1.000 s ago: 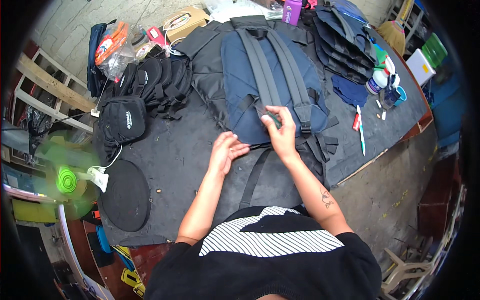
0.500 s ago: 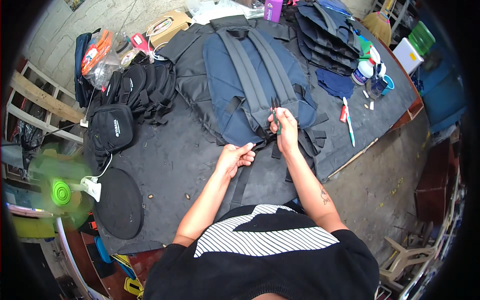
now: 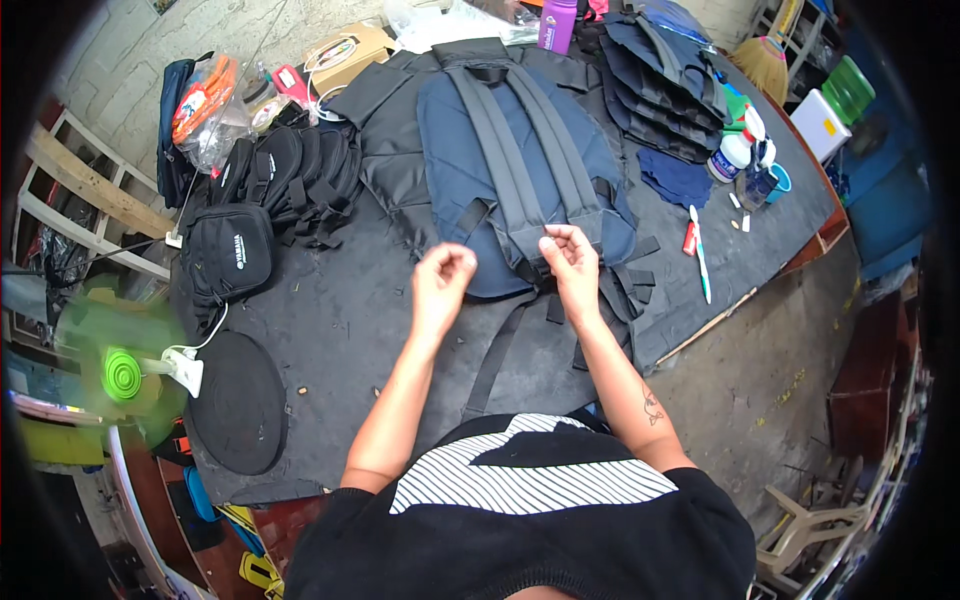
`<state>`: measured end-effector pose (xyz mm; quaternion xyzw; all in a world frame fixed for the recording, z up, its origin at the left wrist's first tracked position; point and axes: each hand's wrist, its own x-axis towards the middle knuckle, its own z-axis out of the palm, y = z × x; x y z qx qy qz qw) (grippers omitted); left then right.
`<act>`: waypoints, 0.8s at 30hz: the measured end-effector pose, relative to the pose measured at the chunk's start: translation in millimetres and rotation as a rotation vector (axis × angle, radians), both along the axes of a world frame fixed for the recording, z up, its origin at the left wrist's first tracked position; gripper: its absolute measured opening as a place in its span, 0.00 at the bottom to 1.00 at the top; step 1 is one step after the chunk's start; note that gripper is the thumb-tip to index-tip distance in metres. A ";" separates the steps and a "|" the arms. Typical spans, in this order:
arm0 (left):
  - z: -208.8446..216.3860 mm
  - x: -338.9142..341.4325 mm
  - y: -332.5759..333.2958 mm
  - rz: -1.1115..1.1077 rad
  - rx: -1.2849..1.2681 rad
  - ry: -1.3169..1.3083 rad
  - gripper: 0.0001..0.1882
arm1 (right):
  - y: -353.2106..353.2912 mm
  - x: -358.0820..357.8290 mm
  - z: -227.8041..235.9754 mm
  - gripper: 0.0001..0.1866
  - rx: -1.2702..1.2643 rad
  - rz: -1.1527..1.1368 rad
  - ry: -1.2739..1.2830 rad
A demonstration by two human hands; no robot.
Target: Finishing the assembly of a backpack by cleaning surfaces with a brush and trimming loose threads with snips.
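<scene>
A navy backpack (image 3: 465,150) with grey shoulder straps (image 3: 495,150) lies on the black-topped table, its strap side up. Over its lower left edge my left hand (image 3: 442,285) is raised, thumb and fingers pinched together; what they hold, if anything, is too small to make out. At the lower end of the shoulder straps, my right hand (image 3: 573,268) is closed in a pinch, thumb against the fingers. The thread snips seen in it earlier do not show now. A loose black webbing strap (image 3: 495,350) hangs from the backpack toward me, between my forearms.
Small black pouches (image 3: 232,250) are heaped on the left, behind a round black pad (image 3: 238,400) and a clip-on green fan (image 3: 122,375). Stacked dark bag pieces (image 3: 665,95), a spray bottle (image 3: 732,155), a blue cloth (image 3: 675,178) and a toothbrush (image 3: 702,260) lie rightward.
My left hand has lifted up and left, off the backpack's lower edge. My right hand has moved slightly down, and the green-handled snips are no longer visible. The view has shifted a little.
</scene>
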<state>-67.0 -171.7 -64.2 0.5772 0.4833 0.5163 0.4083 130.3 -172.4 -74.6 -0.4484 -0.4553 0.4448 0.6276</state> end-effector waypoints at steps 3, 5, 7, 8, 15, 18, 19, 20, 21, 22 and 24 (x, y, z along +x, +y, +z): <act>13.4 -9.5 28.8 0.129 0.129 0.155 0.10 | -3.8 -8.9 0.8 0.13 0.011 0.048 -0.041; 12.8 -14.1 43.3 0.130 0.161 0.216 0.12 | -5.0 -12.1 -3.4 0.14 0.031 0.056 -0.111; 10.9 -13.4 49.4 0.122 0.182 0.242 0.13 | -4.1 -6.2 -6.4 0.14 0.032 0.029 -0.132; 10.0 -9.8 49.6 0.123 0.197 0.347 0.14 | -5.5 -0.8 -7.6 0.13 0.025 -0.002 -0.154; 5.7 -0.6 44.0 0.096 0.302 0.540 0.15 | 3.9 88.8 -18.0 0.14 -0.006 -0.529 -0.392; 9.9 8.3 46.9 0.081 0.259 0.497 0.14 | -2.9 133.6 -40.0 0.15 -0.045 -0.711 -0.664; 12.7 11.5 47.6 0.086 0.250 0.483 0.14 | -5.4 144.1 -42.1 0.16 -0.114 -0.665 -0.758; 15.3 13.5 47.8 0.096 0.241 0.470 0.14 | -7.8 152.8 -42.6 0.17 -0.183 -0.613 -0.849; 13.9 14.3 49.9 0.077 0.247 0.464 0.15 | -7.4 161.0 -45.4 0.17 -0.179 -0.618 -0.851; 10.3 15.0 53.3 0.078 0.250 0.461 0.15 | -4.8 168.8 -48.8 0.17 -0.169 -0.725 -1.012; 2.3 13.1 59.4 0.067 0.334 0.535 0.16 | 3.0 177.8 -39.6 0.20 -0.282 -0.845 -1.128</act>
